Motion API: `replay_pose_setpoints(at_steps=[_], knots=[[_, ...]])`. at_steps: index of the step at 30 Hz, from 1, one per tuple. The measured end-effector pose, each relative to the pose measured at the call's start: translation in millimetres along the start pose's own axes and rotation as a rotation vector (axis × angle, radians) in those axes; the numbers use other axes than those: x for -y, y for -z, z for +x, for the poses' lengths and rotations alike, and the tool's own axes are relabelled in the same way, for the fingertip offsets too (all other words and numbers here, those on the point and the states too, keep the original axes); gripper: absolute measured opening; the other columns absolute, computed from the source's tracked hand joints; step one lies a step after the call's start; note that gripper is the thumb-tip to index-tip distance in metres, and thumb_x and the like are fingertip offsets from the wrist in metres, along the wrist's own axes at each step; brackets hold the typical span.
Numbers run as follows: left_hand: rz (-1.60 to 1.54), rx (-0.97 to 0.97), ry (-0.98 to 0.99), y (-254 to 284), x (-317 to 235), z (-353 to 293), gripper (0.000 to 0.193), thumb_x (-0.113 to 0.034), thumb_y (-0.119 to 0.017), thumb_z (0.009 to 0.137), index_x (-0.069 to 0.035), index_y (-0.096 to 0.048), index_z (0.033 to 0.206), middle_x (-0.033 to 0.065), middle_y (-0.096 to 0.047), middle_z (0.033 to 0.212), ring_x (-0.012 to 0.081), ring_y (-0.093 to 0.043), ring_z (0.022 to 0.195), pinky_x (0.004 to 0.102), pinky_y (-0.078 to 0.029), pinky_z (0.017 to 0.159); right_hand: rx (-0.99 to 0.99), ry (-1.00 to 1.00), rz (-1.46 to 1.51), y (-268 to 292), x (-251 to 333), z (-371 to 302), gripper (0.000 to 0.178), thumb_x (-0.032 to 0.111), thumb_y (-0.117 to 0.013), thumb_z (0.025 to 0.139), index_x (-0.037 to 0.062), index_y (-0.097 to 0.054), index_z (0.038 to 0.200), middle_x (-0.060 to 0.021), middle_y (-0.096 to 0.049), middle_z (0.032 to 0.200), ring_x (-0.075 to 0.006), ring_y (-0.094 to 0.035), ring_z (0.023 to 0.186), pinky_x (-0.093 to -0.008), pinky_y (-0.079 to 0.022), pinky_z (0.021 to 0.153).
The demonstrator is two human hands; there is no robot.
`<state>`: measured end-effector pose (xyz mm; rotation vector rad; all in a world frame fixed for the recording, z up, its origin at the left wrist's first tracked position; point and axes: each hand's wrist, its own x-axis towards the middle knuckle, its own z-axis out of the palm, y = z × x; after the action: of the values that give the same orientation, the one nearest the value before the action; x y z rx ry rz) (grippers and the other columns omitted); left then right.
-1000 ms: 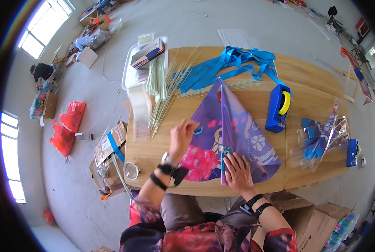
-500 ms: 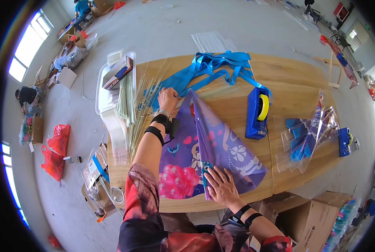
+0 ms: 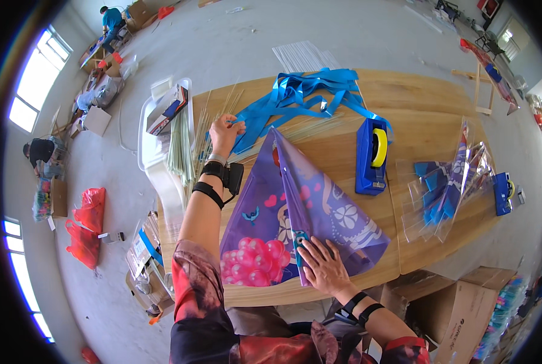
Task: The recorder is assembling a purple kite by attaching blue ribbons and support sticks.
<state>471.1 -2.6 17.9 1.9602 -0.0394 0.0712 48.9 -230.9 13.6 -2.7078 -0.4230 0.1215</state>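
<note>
A purple triangular kite sail [image 3: 338, 218], printed with pink balloons and white flowers, lies across the near part of the table, its point away from me. My right hand [image 3: 327, 267] rests flat on its lower middle, fingers stretched out beside a small teal patch [image 3: 299, 239] on the central fold. Left of the sail's tip, my left hand [image 3: 225, 134] is raised with thumb and fingers pinched together; what they hold, if anything, is too small to make out. Close to it are blue ribbons [image 3: 262, 118] in a tangled heap and loose thin pale rods [image 3: 203, 145].
A white tray [image 3: 142, 142] with a box and bundled rods stands at the left. Right of the sail are a blue tape dispenser [image 3: 368, 176], clear-wrapped folded pieces [image 3: 441, 194] and another dispenser [image 3: 503, 197]. An open cardboard box [image 3: 465, 315] sits below the right edge.
My left hand has shifted slightly left and away from me, lifting off the ribbon's edge. My right hand stays on the sail. The view has tilted slightly.
</note>
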Motion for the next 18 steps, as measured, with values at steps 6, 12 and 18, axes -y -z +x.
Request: replay_pose_setpoints(at_steps=[6, 12, 18], knots=[[-0.147, 0.235, 0.188, 8.0, -16.1, -6.5, 0.023, -0.016, -0.070, 0.098, 0.004, -0.061, 0.100, 0.0152, -0.075, 0.087, 0.0198, -0.075, 0.075, 0.0290, -0.056, 0.064, -0.002, -0.003, 0.007, 0.3, -2.7, -1.9, 0.057, 0.033, -0.052, 0.100, 0.0156, -0.046, 0.155, -0.0053, -0.040, 0.163, -0.0235, -0.032, 0.153, -0.0502, -0.019, 0.125], [0.260, 0.208, 0.149, 29.7, 12.6, 10.8, 0.026, -0.022, -0.074, 0.095, -0.002, -0.065, 0.081, 0.0004, -0.061, 0.071, 0.0132, -0.066, 0.072, 0.0295, -0.053, 0.066, -0.015, 0.013, 0.041, -0.3, -2.3, -0.1, 0.056, 0.032, -0.051, 0.101, 0.0143, -0.045, 0.154, -0.0056, -0.039, 0.164, -0.0239, -0.031, 0.153, -0.0504, -0.018, 0.126], [0.300, 0.185, 0.113, 27.7, 22.3, 11.8, 0.020, -0.019, -0.077, 0.090, 0.000, -0.072, 0.086, 0.0020, -0.067, 0.071, 0.0103, -0.065, 0.068, 0.0264, -0.050, 0.061, -0.002, 0.004, 0.030, 1.0, -4.5, -1.9, 0.056, 0.032, -0.050, 0.101, 0.0144, -0.045, 0.154, -0.0067, -0.038, 0.164, -0.0233, -0.030, 0.154, -0.0503, -0.019, 0.126]])
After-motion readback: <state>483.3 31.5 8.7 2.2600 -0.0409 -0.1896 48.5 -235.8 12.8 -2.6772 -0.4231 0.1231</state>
